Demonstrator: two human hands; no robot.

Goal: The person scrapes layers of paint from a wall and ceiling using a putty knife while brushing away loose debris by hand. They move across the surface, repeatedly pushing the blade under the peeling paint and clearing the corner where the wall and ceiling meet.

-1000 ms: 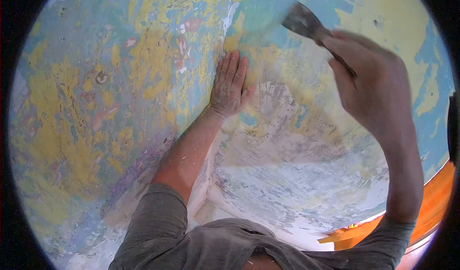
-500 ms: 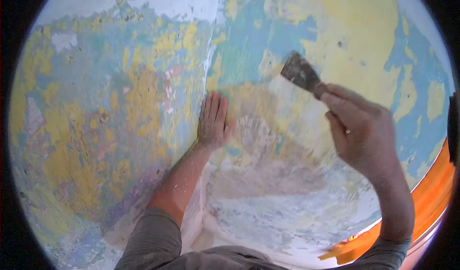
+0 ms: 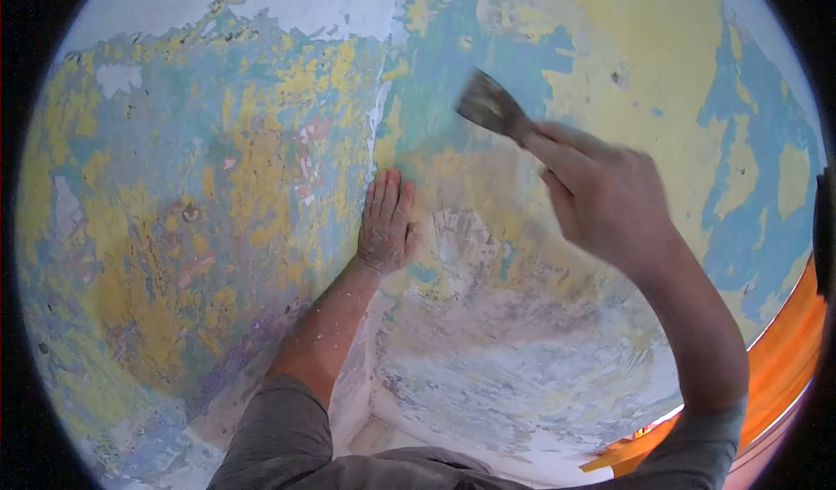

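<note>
Fingers stretched upward, my left hand (image 3: pixel 386 222) lies flat on the wall (image 3: pixel 453 172), close beside its vertical corner line. My right hand (image 3: pixel 601 196) is wrapped round the handle of a paint scraper (image 3: pixel 493 104). The scraper's wide, dirty blade points up and left, overlapping a blue-green patch of the wall. Old paint in yellow, blue and bare grey-white covers the wall around both hands. The hand hides most of the scraper's handle.
To the left, another wall face (image 3: pixel 218 185) carries flaking yellow, blue and pinkish paint. Orange cloth-like material (image 3: pixel 788 325) shows at the lower right. A pale ledge or floor corner (image 3: pixel 374 420) lies low in front of my body.
My right hand has moved left and slightly up with the scraper, whose blade now sits over the blue-green patch. My left hand has stayed in place.
</note>
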